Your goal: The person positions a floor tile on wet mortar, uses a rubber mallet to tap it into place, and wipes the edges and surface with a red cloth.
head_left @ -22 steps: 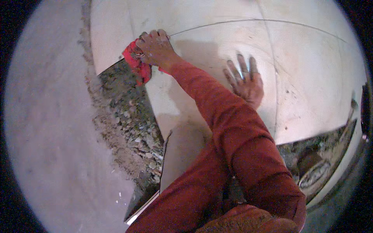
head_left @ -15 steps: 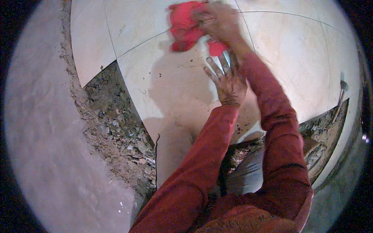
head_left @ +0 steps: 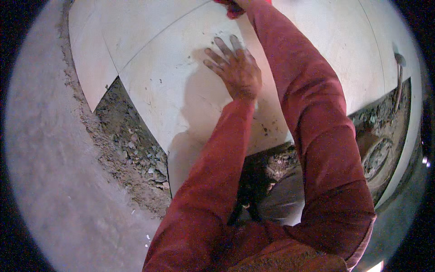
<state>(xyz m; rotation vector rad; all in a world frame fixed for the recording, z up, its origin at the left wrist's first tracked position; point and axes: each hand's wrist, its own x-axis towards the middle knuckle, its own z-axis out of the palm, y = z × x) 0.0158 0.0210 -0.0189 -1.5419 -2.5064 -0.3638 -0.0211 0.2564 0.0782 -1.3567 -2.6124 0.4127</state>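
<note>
My left hand rests palm down on a pale floor tile, fingers spread, with nothing in it. Dark smudges mark the fingertips. Farther ahead, at the top edge, my right hand presses on a red cloth; most of that hand and cloth lies outside the picture. Small crumbs of dirt and darker stains dot the tile around my left hand and nearer to me. Both arms wear dark red sleeves.
Broken rubble and soil fill a gap beside the tiles on the left, with grey floor beyond. At the right, a hammer-like tool lies near the tile edge. A rounded, mortar-coated object sits below it in the dirt.
My right hand has gone forward with the red cloth to the top edge. My left hand now lies apart from the right arm, farther left and higher in the picture. The view has shifted slightly.
</note>
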